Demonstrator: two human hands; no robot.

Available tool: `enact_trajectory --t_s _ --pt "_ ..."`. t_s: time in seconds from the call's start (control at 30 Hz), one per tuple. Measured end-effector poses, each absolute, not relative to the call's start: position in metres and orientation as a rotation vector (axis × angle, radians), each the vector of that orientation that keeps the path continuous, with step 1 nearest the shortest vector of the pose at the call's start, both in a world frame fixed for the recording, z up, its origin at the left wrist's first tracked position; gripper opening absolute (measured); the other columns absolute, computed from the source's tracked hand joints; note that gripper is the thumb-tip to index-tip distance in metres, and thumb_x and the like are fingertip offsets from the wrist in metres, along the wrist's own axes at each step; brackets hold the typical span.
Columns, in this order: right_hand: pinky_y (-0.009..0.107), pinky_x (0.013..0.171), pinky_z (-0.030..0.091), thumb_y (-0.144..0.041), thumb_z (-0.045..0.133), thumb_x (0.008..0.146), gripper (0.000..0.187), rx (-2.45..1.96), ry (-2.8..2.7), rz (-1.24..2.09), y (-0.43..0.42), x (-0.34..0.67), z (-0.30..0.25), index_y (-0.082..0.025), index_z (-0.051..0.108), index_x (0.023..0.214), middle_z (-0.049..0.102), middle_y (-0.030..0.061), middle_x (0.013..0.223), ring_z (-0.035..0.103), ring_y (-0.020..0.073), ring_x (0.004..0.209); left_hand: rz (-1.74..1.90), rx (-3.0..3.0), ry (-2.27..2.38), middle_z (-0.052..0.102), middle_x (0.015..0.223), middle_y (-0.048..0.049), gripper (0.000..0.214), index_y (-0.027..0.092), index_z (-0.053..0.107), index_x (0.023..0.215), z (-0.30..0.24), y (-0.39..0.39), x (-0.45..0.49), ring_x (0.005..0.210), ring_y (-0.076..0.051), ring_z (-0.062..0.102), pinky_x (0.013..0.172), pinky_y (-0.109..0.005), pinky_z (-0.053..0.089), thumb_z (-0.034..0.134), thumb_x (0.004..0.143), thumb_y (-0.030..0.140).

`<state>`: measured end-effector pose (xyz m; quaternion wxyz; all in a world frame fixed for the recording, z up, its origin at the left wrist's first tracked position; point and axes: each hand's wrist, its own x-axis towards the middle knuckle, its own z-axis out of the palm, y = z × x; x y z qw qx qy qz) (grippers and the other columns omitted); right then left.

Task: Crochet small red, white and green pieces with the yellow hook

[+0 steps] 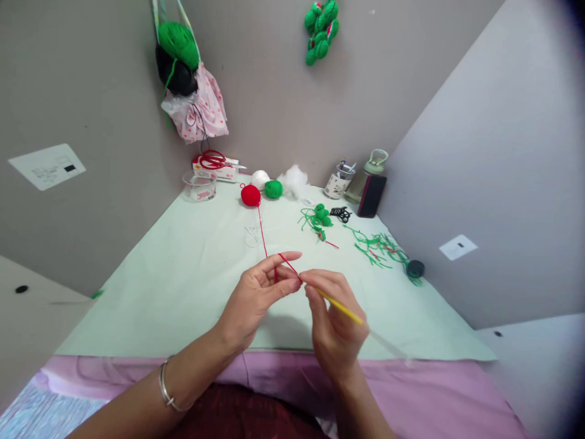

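Red yarn (262, 227) runs from a red yarn ball (250, 195) on the table down to my left hand (256, 292). It passes over the raised index finger, and the thumb and a fingertip pinch its end. My right hand (340, 317) grips a crochet hook with a yellow handle (340, 306), held like a pencil. The hook's tip meets the yarn at the left fingertips, where any small stitches are too tiny to make out. Both hands hover above the pale green tabletop.
Behind the hands are a green yarn ball (273, 189), white stuffing (294, 182) and a clear tub (200, 186). Red scissors (214, 160) lie on a box. To the right are green crocheted pieces (322, 214), yarn scraps (377, 247), a phone (372, 196) and a bottle (358, 183).
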<state>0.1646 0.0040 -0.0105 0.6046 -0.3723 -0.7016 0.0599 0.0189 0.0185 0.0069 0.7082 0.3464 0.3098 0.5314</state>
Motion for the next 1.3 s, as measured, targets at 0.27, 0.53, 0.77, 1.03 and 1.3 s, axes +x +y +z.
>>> enact_trajectory --t_s 0.27,0.53,0.77,1.03,1.3 --pt "0.034 0.07 0.058 -0.012 0.06 0.1 0.025 -0.869 -1.438 0.319 0.004 0.171 -0.017 -0.028 0.078 0.108 0.073 0.0034 0.087 0.069 0.0187 0.08 1.041 0.471 0.573 0.072 0.087 -0.0032 0.037 0.015 0.08 0.117 0.004 0.021 0.018 0.076 -0.01 0.063 0.083 -0.025 0.053 0.088 0.081 0.019" --pt "0.033 0.075 0.058 -0.02 0.065 0.1 0.016 -0.847 -1.38 0.624 0.007 0.169 -0.008 -0.027 0.08 0.098 0.076 0.0036 0.093 0.07 0.0192 0.089 1.159 0.742 0.683 0.069 0.077 0.003 0.045 0.023 0.081 0.119 0.005 0.016 0.023 0.08 -0.014 0.064 0.09 -0.03 0.049 0.093 0.075 0.022" --pt "0.033 0.067 0.056 -0.022 0.065 0.099 0.015 -0.906 -1.4 0.585 0.004 0.17 -0.001 -0.025 0.079 0.093 0.075 0.0032 0.086 0.068 0.0183 0.076 1.225 0.813 0.755 0.071 0.082 0.0021 0.041 0.024 0.081 0.119 -0.001 0.017 0.021 0.087 -0.015 0.066 0.093 -0.031 0.049 0.09 0.08 0.028" --pt "0.039 0.082 0.061 -0.007 0.067 0.094 0.033 -0.944 -1.59 -0.037 0.003 0.165 -0.02 -0.032 0.079 0.112 0.08 0.0078 0.11 0.074 0.0223 0.098 1.249 0.81 0.808 0.069 0.082 0.0028 0.066 0.024 0.067 0.143 -0.001 0.011 0.025 0.084 -0.014 0.06 0.086 -0.028 0.045 0.09 0.081 0.031" --pt "0.032 0.063 0.058 -0.03 0.064 0.101 0.017 -0.843 -1.225 0.805 0.009 0.176 -0.008 -0.022 0.077 0.094 0.079 0.0053 0.088 0.068 0.0159 0.067 1.068 0.65 0.694 0.065 0.084 0.0016 0.044 0.023 0.08 0.122 0.003 0.016 0.02 0.066 -0.007 0.041 0.065 -0.024 0.033 0.091 0.079 0.031"
